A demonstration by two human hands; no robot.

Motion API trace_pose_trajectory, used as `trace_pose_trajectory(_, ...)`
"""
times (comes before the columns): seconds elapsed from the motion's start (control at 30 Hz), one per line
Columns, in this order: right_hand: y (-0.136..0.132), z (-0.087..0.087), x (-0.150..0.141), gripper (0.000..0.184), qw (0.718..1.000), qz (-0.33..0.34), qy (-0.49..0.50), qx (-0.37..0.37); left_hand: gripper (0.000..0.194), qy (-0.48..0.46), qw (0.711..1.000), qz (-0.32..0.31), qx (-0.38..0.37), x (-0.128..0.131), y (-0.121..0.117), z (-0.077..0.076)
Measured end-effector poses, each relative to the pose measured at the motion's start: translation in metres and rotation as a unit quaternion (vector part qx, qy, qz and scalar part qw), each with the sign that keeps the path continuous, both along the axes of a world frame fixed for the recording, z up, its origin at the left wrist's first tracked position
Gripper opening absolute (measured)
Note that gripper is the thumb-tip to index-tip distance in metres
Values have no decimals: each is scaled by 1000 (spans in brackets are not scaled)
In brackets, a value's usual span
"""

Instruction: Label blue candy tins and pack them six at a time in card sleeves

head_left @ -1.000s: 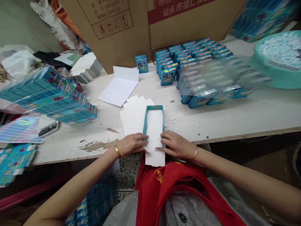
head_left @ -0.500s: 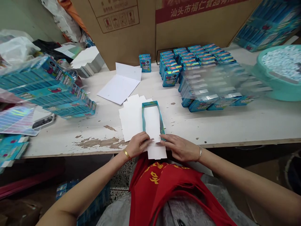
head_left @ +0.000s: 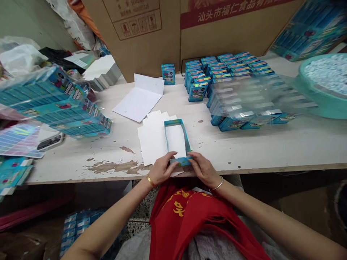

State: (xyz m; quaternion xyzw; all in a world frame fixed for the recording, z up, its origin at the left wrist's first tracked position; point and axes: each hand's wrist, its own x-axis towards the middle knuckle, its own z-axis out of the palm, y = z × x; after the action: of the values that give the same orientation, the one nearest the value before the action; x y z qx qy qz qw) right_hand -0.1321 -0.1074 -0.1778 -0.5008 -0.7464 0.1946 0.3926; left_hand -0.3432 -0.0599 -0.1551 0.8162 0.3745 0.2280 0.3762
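Observation:
A shallow blue cardboard tray (head_left: 181,161) with a white inside lies at the table's front edge, its walls standing up. My left hand (head_left: 163,168) pinches its near left corner between thumb and fingers. At the near right corner, my right hand (head_left: 204,168) grips the same tray, thumb on the outside of the near wall. Beneath and to the left of the tray, several white card blanks (head_left: 151,137) are fanned out on the table. A folded white card (head_left: 139,99) rests behind them.
Rows of small blue candy boxes (head_left: 197,92) stand at back right, partly under clear film. A turquoise basin (head_left: 311,97) of pale candies is far right. Wrapped box stacks (head_left: 62,104) and a phone (head_left: 51,140) lie left. A large carton (head_left: 141,43) stands behind.
The near end flap, lying flat toward me with its white side up, is now folded upright and shows blue. Both hands have moved onto the near corners.

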Motion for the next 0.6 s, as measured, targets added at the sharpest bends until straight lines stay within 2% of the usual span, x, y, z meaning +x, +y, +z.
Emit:
trace_pose_trajectory(0.07,1,1,-3,35,1000,-17,4,3,34,-4,998,61,-7,8,-3,-3)
trace_pose_trajectory(0.13,-1,0,-2,38,999,6,-27,25,32,-11,995,100,-23,14,-6,-4)
trace_pose_trajectory(0.27,-5,-4,3,48,990,51,-113,72,31,-40,990,126,-53,18,-11,-5)
trace_pose_trajectory(0.33,-7,-5,3,54,987,56,-123,82,36,-65,987,134,-60,18,-13,-7)
trace_pose_trajectory(0.5,-9,-5,-7,57,986,31,-124,104,70,-78,982,170,-17,25,-17,-14)
trace_pose_trajectory(0.6,-7,-6,-10,49,985,20,-128,110,67,-52,978,198,29,31,-18,-14)
